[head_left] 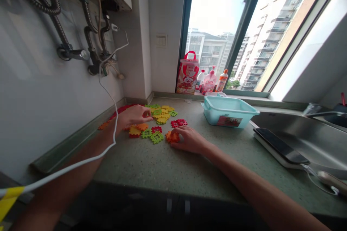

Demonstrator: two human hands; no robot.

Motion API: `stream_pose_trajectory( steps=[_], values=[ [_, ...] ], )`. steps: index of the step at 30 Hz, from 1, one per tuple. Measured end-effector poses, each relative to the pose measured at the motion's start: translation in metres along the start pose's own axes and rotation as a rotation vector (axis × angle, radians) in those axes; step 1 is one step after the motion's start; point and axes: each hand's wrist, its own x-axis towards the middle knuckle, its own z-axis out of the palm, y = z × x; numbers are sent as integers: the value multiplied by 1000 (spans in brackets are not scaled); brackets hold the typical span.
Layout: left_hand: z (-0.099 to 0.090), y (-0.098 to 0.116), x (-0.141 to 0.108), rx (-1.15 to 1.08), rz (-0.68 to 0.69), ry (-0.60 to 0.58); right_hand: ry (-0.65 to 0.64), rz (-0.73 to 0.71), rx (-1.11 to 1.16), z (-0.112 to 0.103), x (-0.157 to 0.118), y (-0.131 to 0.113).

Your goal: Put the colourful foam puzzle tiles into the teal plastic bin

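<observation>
Several flat notched plastic pieces lie on the grey-green counter. My left hand (135, 114) hovers over or rests among them at the left, its fingers curled beside the yellow pieces (162, 115); whether it grips anything is hidden. With closed fingers, my right hand (188, 139) holds an orange piece (172, 136) low over the counter. Between the hands lie green pieces (157, 137) and a small red one (156, 129). Other red pieces (179, 122) sit just behind my right hand. Orange and yellow pieces (135, 131) are below my left hand.
A light blue tub (230, 110) stands at the back right of the counter (151, 166). Beside the sink (320, 133) lies a dark phone (280, 145) on a white object. A white cable (115, 130) crosses in front of my left arm. Bottles (209, 81) line the windowsill.
</observation>
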Motion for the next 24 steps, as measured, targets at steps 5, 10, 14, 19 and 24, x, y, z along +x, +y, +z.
stream_pose_trajectory(
  steps=[5, 10, 14, 19, 24],
  values=[
    [-17, -38, -4, -10, -117, -236, 5, 34, 61, 2, 2, 0],
    [-10, -29, -4, -84, -65, -329, -7, 38, 112, -2, 4, 2],
    [0, -32, 0, -78, -69, -333, -40, 27, 111, -7, 4, 2],
    [5, -49, 7, -63, -114, -274, -55, 13, 89, -8, 2, 6],
    [-20, -74, 0, -55, -168, -144, 33, -110, 52, -17, 0, 13]
  ],
)
